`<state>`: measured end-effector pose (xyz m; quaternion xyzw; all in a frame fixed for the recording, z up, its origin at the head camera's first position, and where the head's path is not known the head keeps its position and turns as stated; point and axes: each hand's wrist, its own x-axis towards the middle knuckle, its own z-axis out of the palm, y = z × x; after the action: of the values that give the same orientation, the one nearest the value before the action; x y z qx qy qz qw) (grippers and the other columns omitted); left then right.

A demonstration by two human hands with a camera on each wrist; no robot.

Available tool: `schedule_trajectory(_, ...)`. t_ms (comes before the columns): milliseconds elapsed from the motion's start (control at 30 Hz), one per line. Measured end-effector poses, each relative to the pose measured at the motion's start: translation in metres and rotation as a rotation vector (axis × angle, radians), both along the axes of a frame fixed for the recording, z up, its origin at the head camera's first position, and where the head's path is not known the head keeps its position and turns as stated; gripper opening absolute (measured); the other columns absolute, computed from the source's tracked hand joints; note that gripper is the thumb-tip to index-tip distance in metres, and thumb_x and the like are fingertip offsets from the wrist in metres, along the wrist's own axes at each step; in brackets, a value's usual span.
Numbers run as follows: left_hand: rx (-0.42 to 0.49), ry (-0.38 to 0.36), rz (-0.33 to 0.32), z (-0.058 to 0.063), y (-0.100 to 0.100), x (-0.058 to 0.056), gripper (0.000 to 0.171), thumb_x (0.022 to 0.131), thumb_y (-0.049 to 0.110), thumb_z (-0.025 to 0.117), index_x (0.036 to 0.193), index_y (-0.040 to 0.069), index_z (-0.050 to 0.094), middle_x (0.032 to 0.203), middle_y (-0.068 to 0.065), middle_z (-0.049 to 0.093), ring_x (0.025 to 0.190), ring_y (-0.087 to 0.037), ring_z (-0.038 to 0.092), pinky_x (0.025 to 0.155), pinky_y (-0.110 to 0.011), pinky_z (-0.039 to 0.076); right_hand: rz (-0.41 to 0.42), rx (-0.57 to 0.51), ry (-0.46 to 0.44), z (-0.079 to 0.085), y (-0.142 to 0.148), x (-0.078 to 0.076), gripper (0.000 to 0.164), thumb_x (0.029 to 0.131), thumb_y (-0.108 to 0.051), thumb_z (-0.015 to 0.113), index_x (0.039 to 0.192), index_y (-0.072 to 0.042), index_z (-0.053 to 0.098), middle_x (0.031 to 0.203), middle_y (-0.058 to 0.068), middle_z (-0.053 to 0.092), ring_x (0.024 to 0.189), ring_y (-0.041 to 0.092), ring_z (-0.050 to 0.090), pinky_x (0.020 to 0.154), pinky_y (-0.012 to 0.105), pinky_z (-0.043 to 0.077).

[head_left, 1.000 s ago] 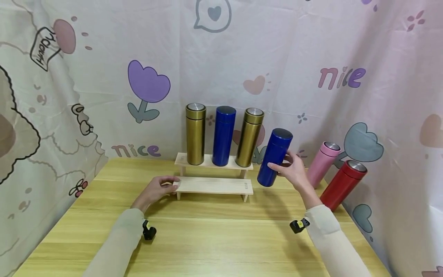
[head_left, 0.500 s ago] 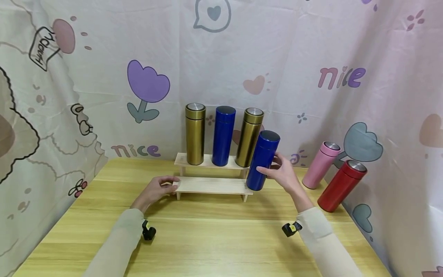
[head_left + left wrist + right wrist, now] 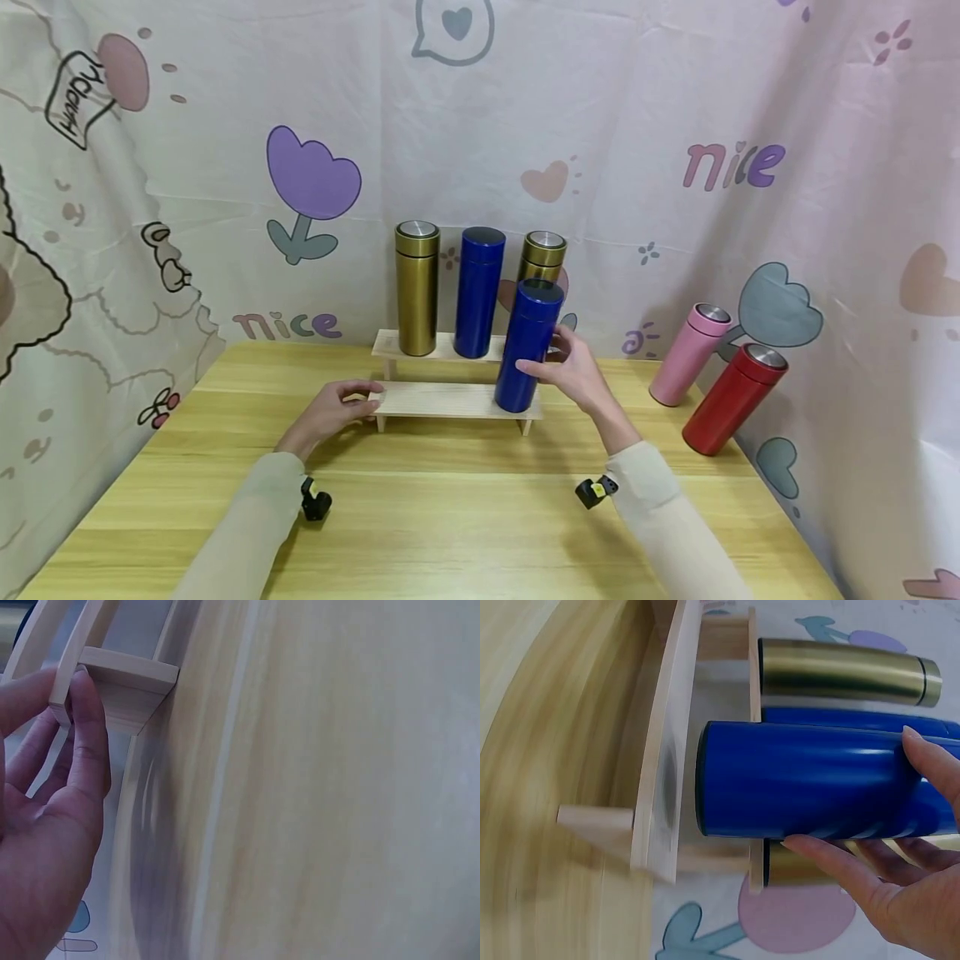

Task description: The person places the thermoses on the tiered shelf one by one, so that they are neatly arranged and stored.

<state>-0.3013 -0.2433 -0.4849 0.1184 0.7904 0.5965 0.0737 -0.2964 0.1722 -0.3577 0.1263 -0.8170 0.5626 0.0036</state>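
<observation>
**Blue bottle (image 3: 527,340) at the wooden stand (image 3: 431,400), six bottles in all**

Going front to back here. Nearest are the left wrist camera (image 3: 315,502) and right wrist camera (image 3: 596,492), both out in front of the stand, over the desk (image 3: 450,533).

Left hand (image 3: 333,412): the grip is a pinch on the left end of the stand's lower tier. Right hand (image 3: 573,367): the grip is curled around the body of the blue bottle, close to upright over the right end of the stand's lower tier. The base looks just shy of touching the wood.

My guess on handling: stiff metal, medium weight at most (can't see if it's full), and that glossy coat could be slick. Round the middle of the body is where I'd hold it; the cap might twist. Not very fragile, though dents and scratches seem possible.

Right of the stand, well apart from it: the red bottle (image 3: 735,400), then the pink bottle (image 3: 688,357) a bit further back. On the stand's upper tier: left gold bottle (image 3: 417,292), back blue bottle (image 3: 480,292), right gold bottle (image 3: 542,262), that last one partly hidden. Printed cloth (image 3: 450,133) behind the stand.

Count: two blue, two gold, one red, one pink, one two-tier stand.
</observation>
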Motion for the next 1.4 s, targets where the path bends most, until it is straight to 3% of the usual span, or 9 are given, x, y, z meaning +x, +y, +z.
schedule_trajectory(433, -0.037, 0.003, 0.009, 0.003, 0.001, 0.0, 0.045, 0.099, 0.022, 0.071, 0.136, -0.002, 0.062, 0.137, -0.026, 0.056, 0.101, -0.012, 0.063, 0.086, -0.025, 0.059, 0.025, 0.016, 0.053, -0.005, -0.053, -0.001, 0.07, 0.082, -0.026, 0.089, 0.141, -0.013, 0.054, 0.129, 0.013, 0.068, 0.114, 0.03, 0.067, 0.093, 0.044, 0.06)
schedule_trajectory(667, -0.051, -0.005, 0.012, 0.006, 0.001, 0.0, 0.044, 0.099, 0.021, 0.07, 0.136, -0.002, 0.062, 0.136, -0.025, 0.058, 0.103, -0.014, 0.062, 0.089, -0.026, 0.059, 0.045, -0.008, 0.047, -0.008, -0.078, -0.003, 0.073, 0.082, -0.025, 0.089, 0.144, -0.013, 0.053, 0.132, 0.014, 0.067, 0.114, 0.032, 0.069, 0.094, 0.047, 0.06)
schedule_trajectory(933, -0.046, -0.006, 0.007, 0.003, 0.001, -0.001, 0.045, 0.099, 0.023, 0.071, 0.135, -0.002, 0.062, 0.136, -0.024, 0.059, 0.106, -0.015, 0.062, 0.089, -0.024, 0.058, 0.014, 0.052, 0.047, -0.011, -0.101, -0.006, 0.073, 0.082, -0.033, 0.089, 0.143, -0.015, 0.053, 0.131, 0.011, 0.066, 0.118, 0.03, 0.066, 0.103, 0.05, 0.055)
schedule_trajectory(1400, -0.105, -0.025, 0.033, 0.005, 0.003, -0.002, 0.044, 0.099, 0.027, 0.071, 0.136, 0.003, 0.063, 0.137, -0.02, 0.061, 0.11, -0.019, 0.063, 0.09, -0.024, 0.057, 0.018, 0.031, 0.07, -0.019, -0.129, -0.01, 0.078, 0.081, -0.03, 0.09, 0.146, -0.011, 0.052, 0.135, 0.012, 0.065, 0.12, 0.03, 0.066, 0.105, 0.047, 0.054)
